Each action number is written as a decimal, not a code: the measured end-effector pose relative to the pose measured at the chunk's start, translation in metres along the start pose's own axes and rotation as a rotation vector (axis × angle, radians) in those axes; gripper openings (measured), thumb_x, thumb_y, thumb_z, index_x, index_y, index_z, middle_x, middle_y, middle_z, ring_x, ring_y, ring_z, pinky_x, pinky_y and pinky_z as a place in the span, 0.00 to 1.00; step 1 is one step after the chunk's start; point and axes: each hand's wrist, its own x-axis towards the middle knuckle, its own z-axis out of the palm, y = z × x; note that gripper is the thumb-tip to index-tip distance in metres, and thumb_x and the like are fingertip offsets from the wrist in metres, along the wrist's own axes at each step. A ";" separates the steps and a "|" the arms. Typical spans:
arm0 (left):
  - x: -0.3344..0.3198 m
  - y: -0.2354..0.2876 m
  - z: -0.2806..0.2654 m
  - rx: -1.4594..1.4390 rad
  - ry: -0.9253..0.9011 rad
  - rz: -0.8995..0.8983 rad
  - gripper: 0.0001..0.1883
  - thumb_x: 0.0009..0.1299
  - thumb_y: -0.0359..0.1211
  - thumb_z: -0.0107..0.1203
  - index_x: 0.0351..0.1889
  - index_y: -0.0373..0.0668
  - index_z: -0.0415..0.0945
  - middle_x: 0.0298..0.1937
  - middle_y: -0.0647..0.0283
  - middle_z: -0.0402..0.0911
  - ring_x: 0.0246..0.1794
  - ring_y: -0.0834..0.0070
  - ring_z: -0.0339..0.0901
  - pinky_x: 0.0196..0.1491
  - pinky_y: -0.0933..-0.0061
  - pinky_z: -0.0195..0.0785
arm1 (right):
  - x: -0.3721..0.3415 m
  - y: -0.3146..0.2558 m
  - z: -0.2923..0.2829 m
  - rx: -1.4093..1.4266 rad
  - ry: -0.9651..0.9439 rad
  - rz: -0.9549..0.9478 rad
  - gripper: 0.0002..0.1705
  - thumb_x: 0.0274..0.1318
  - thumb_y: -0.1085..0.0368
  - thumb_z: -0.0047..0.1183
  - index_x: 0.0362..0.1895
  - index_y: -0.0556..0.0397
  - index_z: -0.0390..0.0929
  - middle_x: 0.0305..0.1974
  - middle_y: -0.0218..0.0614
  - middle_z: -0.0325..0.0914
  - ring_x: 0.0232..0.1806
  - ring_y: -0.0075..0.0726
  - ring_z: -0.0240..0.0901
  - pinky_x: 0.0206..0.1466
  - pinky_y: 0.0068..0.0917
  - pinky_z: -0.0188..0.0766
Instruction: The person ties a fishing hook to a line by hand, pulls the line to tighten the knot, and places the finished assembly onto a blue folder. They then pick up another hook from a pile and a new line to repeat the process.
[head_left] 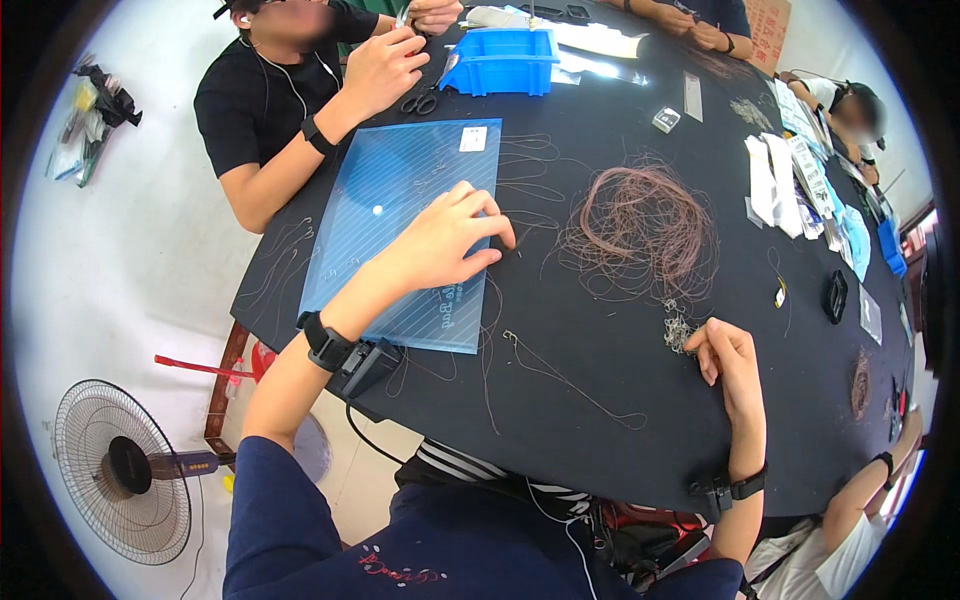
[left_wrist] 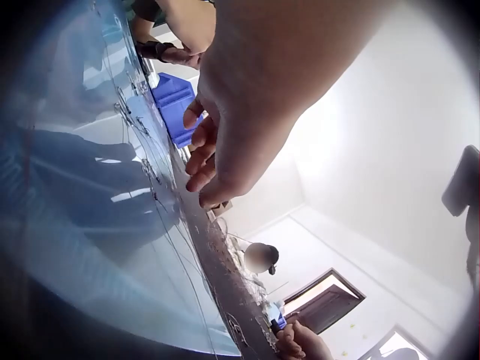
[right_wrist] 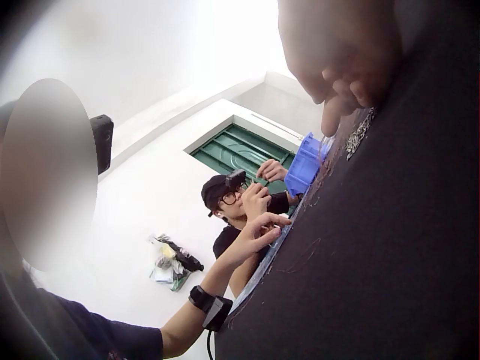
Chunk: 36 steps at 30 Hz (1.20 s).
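Note:
My left hand [head_left: 450, 238] is over the blue striped file bag [head_left: 400, 185], fingers bent loosely and fingertips past its right edge. No item shows between those fingers in the head view. Thin brown lines with small hooks lie across and beside the bag. My right hand [head_left: 728, 368] rests at the table's near right, fingers loosely curled, fingertips right at a pile of small metal hooks [head_left: 676, 328]. Above that pile spreads a tangled coil of brown line [head_left: 645, 230]. A single hooked line [head_left: 570, 375] lies between the hands. In the right wrist view the hooks [right_wrist: 360, 135] are beside my fingers.
A blue bin [head_left: 505, 62] and black scissors [head_left: 420, 102] are at the back, near a person in black [head_left: 270, 110]. Paper strips [head_left: 775, 185] and a black pouch [head_left: 836, 297] lie on the right. A fan [head_left: 125, 465] stands off the table's left.

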 end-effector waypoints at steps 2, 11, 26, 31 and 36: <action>-0.003 0.000 -0.007 0.029 0.017 0.021 0.10 0.58 0.30 0.62 0.39 0.47 0.79 0.42 0.63 0.74 0.46 0.64 0.67 0.52 0.65 0.62 | 0.000 0.000 0.000 0.004 0.001 0.001 0.24 0.70 0.57 0.40 0.28 0.58 0.81 0.14 0.22 0.66 0.14 0.12 0.56 0.18 0.14 0.52; -0.056 -0.027 -0.039 0.160 0.124 -0.360 0.04 0.58 0.29 0.62 0.31 0.44 0.80 0.36 0.66 0.76 0.44 0.68 0.70 0.50 0.69 0.64 | 0.001 0.000 0.000 -0.007 0.011 0.003 0.24 0.70 0.57 0.40 0.28 0.58 0.81 0.14 0.22 0.66 0.13 0.12 0.56 0.17 0.14 0.52; -0.061 -0.021 -0.032 0.144 0.103 -0.323 0.05 0.54 0.29 0.64 0.28 0.44 0.79 0.35 0.68 0.75 0.42 0.68 0.69 0.48 0.68 0.65 | 0.001 0.002 -0.001 0.001 0.006 -0.018 0.24 0.70 0.57 0.39 0.28 0.58 0.80 0.14 0.22 0.65 0.13 0.12 0.56 0.17 0.13 0.53; -0.071 -0.025 -0.038 0.221 0.139 -0.363 0.05 0.54 0.29 0.65 0.27 0.47 0.79 0.34 0.71 0.76 0.40 0.70 0.70 0.45 0.70 0.67 | 0.001 0.001 0.000 -0.008 0.003 -0.015 0.24 0.71 0.57 0.39 0.28 0.58 0.80 0.14 0.22 0.65 0.13 0.11 0.56 0.17 0.14 0.53; -0.072 -0.027 -0.040 0.303 0.192 -0.340 0.05 0.54 0.29 0.65 0.26 0.47 0.80 0.33 0.71 0.76 0.40 0.70 0.70 0.44 0.71 0.68 | 0.001 0.002 -0.001 0.004 0.002 -0.016 0.24 0.71 0.57 0.39 0.28 0.59 0.80 0.14 0.22 0.65 0.13 0.12 0.56 0.17 0.13 0.53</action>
